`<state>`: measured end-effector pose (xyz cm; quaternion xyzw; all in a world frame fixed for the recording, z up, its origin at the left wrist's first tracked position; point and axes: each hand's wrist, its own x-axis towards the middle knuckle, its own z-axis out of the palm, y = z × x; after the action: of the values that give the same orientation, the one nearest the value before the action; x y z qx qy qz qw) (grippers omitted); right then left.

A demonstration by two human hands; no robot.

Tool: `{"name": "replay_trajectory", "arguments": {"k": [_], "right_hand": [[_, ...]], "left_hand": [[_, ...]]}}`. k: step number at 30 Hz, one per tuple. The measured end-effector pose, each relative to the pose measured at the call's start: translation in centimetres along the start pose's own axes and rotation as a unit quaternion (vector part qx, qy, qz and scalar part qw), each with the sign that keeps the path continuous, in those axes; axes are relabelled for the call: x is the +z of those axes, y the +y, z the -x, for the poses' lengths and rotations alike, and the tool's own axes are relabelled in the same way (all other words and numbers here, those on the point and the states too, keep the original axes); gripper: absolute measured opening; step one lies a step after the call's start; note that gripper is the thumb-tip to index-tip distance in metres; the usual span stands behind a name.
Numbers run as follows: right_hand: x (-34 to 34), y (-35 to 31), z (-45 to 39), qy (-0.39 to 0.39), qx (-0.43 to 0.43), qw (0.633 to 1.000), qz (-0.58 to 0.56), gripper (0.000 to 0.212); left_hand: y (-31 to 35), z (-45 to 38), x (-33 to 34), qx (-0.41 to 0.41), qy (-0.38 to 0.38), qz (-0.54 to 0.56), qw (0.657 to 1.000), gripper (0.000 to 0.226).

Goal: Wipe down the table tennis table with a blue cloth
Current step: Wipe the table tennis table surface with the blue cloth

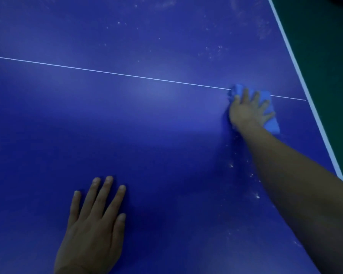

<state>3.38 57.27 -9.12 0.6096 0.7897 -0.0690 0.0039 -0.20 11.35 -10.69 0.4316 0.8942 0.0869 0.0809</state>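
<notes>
While the left hand (pixel 91 230) lay flat and empty on the blue counter (pixel 127 125), the right hand (pixel 248 109) pressed spread fingers onto the blue cloth (pixel 271 125), covering the thin white line (pixel 107 71) near the edge.

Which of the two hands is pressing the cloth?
The right hand, spread on the light blue cloth over the thin white line; the left hand lies flat on bare tabletop.

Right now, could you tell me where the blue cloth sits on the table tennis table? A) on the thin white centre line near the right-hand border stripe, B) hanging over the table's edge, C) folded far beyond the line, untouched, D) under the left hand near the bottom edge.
A: the right hand presses the blue cloth flat where it covers the thin white centre line, short of the white border stripe.
</notes>
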Motion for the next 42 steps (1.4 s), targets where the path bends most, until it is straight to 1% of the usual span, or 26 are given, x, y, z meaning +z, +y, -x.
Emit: {"name": "replay_trajectory", "arguments": {"k": [1,2,4,6,8,11,13,14,16,18,19,21,23,24,25,27,28,29,31,33,35,37,38,39,40,42], "right_hand": [[-0.1,0.0,0.2,-0.011,0.049,0.998,-0.023,0.058],[0.1,-1.0,1.6,-0.016,0.031,0.999,-0.014,0.057],[1.7,-4.1,6.1,-0.007,-0.153,0.988,0.023,0.056],[2.9,-6.4,11.7,-0.038,-0.377,0.924,0.051,0.056],[2.9,-5.8,12.4,-0.074,-0.466,0.878,0.083,0.061],[1.4,-2.1,4.6,-0.02,-0.316,0.943,0.099,0.061],[0.0,0.8,-0.1,-0.036,-0.18,0.981,0.057,0.056],[-0.3,1.7,-0.8,-0.047,-0.153,0.986,0.035,0.056],[0.3,2.8,0.9,-0.041,-0.213,0.975,0.057,0.055],[0.7,5.1,6.4,-0.027,-0.37,0.924,0.091,0.056],[0.7,6.9,9.9,-0.029,-0.462,0.88,0.102,0.056],[0.9,12.0,16.2,-0.064,-0.643,0.754,0.119,0.052],[0.1,14.0,16.2,-0.109,-0.716,0.675,0.137,0.049],[0.1,13.3,14.1,-0.088,-0.71,0.685,0.14,0.049],[0.3,11.6,11.5,-0.056,-0.664,0.733,0.137,0.052],[0.2,7.0,6.2,-0.027,-0.475,0.875,0.094,0.062],[0.0,4.8,4.2,-0.031,-0.391,0.917,0.067,0.065],[0.0,2.9,3.4,-0.039,-0.328,0.942,0.049,0.064],[1.0,0.9,5.5,-0.038,-0.315,0.946,0.057,0.058],[2.1,2.4,11.1,-0.01,-0.456,0.887,0.076,0.058],[2.1,7.1,17.7,-0.05,-0.643,0.757,0.104,0.054],[1.0,11.7,19.7,-0.112,-0.767,0.619,0.125,0.05],[0.2,12.3,18.3,-0.128,-0.792,0.583,0.126,0.049],[0.1,11.9,15.8,-0.119,-0.799,0.575,0.135,0.05],[0.5,10.6,13.0,-0.08,-0.781,0.601,0.15,0.051],[1.0,7.3,6.8,-0.012,-0.624,0.771,0.127,0.055]], "left_hand": [[-0.1,0.0,0.0,0.001,-0.007,-0.003,1.0,0.061],[-0.3,0.0,0.0,0.004,-0.012,-0.008,1.0,0.061],[-0.3,0.0,-0.1,0.006,-0.02,-0.007,1.0,0.06],[-0.3,0.0,0.0,0.005,-0.017,-0.008,1.0,0.06],[-0.3,0.1,0.0,0.005,-0.019,-0.018,1.0,0.06],[-0.4,0.0,0.0,0.001,-0.018,-0.022,1.0,0.06],[-0.2,0.0,0.1,-0.001,-0.016,-0.021,1.0,0.06],[-0.1,0.1,0.1,-0.002,-0.014,-0.02,1.0,0.06],[-0.1,0.1,0.1,-0.002,-0.019,-0.026,0.999,0.059],[-0.3,0.2,0.2,-0.006,-0.023,-0.032,0.999,0.058],[-0.3,0.3,0.3,-0.007,-0.023,-0.035,0.999,0.058],[-0.2,0.3,0.4,-0.009,-0.02,-0.035,0.999,0.057],[-0.2,0.2,0.5,-0.008,-0.018,-0.035,0.999,0.057],[-0.1,0.2,0.5,-0.007,-0.018,-0.035,0.999,0.057],[-0.1,0.2,0.4,-0.006,-0.018,-0.036,0.999,0.057],[-0.2,0.3,0.4,-0.005,-0.016,-0.036,0.999,0.057],[-0.1,0.3,0.4,-0.007,-0.016,-0.03,0.999,0.057],[0.0,0.3,0.3,-0.011,-0.012,-0.019,1.0,0.058],[0.1,0.3,0.3,-0.02,-0.007,0.001,1.0,0.061],[0.2,0.3,0.2,-0.023,-0.003,0.012,1.0,0.061],[0.0,0.3,0.2,-0.02,-0.001,0.014,1.0,0.06],[0.0,0.4,0.3,-0.012,0.0,0.012,1.0,0.059],[0.0,0.4,0.3,-0.01,0.005,0.016,1.0,0.059],[0.0,0.3,0.3,-0.01,0.009,0.02,1.0,0.059],[0.0,0.3,0.2,-0.011,0.01,0.022,1.0,0.059],[0.1,0.2,0.3,-0.011,0.009,0.018,1.0,0.059]]}}
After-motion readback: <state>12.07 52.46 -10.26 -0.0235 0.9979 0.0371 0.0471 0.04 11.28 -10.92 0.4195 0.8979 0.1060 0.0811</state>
